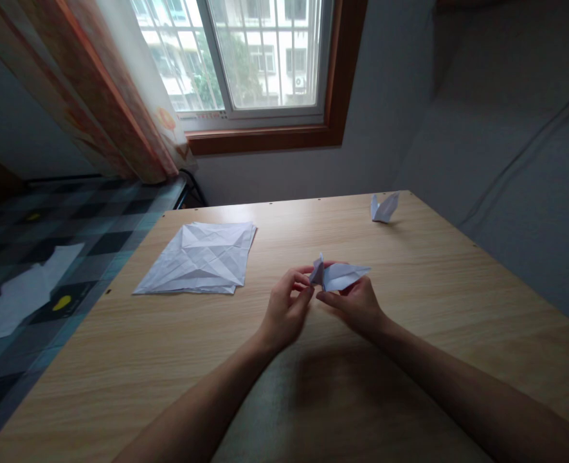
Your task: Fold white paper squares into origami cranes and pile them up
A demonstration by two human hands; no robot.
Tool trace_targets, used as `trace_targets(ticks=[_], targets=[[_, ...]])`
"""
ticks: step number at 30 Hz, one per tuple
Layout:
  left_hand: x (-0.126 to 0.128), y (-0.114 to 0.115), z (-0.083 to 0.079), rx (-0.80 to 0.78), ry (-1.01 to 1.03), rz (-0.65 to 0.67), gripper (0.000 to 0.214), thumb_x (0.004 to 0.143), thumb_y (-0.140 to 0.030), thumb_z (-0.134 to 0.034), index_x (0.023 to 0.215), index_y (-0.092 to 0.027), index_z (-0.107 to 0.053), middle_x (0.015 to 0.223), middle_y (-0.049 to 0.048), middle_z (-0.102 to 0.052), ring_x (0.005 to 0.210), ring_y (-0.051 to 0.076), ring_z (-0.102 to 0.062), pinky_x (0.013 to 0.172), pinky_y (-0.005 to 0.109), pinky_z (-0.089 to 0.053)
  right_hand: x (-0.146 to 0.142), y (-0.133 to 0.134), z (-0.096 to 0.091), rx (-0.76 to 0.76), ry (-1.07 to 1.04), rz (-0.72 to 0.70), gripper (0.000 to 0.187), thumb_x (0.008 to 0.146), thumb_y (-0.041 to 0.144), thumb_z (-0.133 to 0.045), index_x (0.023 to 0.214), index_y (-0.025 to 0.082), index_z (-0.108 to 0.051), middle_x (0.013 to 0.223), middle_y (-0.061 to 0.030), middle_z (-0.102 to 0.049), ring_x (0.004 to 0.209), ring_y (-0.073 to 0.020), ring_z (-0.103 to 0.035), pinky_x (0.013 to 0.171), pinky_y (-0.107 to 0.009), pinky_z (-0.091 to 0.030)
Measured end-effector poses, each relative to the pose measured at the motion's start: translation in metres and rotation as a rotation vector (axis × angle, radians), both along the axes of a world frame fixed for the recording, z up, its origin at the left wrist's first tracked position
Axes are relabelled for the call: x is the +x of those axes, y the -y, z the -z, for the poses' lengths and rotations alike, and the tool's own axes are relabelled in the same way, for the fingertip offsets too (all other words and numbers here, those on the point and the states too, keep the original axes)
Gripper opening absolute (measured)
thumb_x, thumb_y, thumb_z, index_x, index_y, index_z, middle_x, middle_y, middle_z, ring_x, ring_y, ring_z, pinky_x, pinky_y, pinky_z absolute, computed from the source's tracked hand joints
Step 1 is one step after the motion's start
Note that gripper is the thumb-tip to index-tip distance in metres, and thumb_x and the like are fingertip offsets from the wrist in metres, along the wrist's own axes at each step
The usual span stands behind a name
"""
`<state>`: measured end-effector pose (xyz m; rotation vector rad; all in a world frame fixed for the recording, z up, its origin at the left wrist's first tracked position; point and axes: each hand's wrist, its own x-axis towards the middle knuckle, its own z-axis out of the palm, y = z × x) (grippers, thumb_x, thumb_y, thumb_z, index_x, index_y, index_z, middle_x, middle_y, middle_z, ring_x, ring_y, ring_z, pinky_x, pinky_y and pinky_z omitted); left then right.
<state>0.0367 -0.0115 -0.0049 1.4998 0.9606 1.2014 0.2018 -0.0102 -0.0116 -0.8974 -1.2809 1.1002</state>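
Note:
Both my hands hold a small folded white paper figure (339, 275) just above the wooden table (409, 302). My left hand (287, 308) pinches its left tip between thumb and fingers. My right hand (356, 303) grips the figure from underneath, fingers curled around its body. A pointed flap of the paper sticks out to the right past my right hand.
A stack of creased white paper sheets (200, 260) lies flat on the table to the left. Another folded paper figure (384, 207) stands near the far right corner. Left of the table is a checked bed cover with a white cloth (21, 292). A window and curtain are behind.

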Motion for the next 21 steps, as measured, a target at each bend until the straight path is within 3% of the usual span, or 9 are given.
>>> trace_targets(ticks=[6,16,21], targets=[[-0.002,0.002,0.002,0.015,0.085,-0.005,0.034,0.079,-0.034,-0.071,0.108,-0.021,-0.059,0.124,0.012,-0.063,0.11,0.027,-0.061,0.088,0.036,-0.048,0.002,-0.001,0.003,0.017,0.077,-0.149,0.042,0.07,0.031,-0.082,0.107,0.02,-0.068,0.101,-0.0061,-0.073,0.09,-0.0221,-0.069,0.082,-0.035,-0.055],[-0.007,0.002,-0.01,0.126,0.037,-0.104,0.025,0.077,-0.03,-0.072,0.099,-0.021,-0.065,0.1,0.0069,-0.068,0.099,0.025,-0.063,0.087,0.036,-0.048,0.003,0.0,-0.001,-0.103,-0.005,-0.348,0.036,0.072,0.029,-0.079,0.105,0.018,-0.07,0.089,-0.0041,-0.073,0.073,-0.0163,-0.065,0.066,-0.027,-0.051],[-0.007,0.002,-0.011,0.058,0.125,-0.034,0.037,0.075,-0.031,-0.071,0.11,-0.02,-0.064,0.1,0.0061,-0.067,0.095,0.023,-0.064,0.086,0.036,-0.049,0.005,0.001,-0.004,-0.149,-0.038,-0.416,0.032,0.072,0.03,-0.079,0.1,0.017,-0.07,0.083,-0.0022,-0.07,0.069,-0.0137,-0.061,0.063,-0.024,-0.047]])
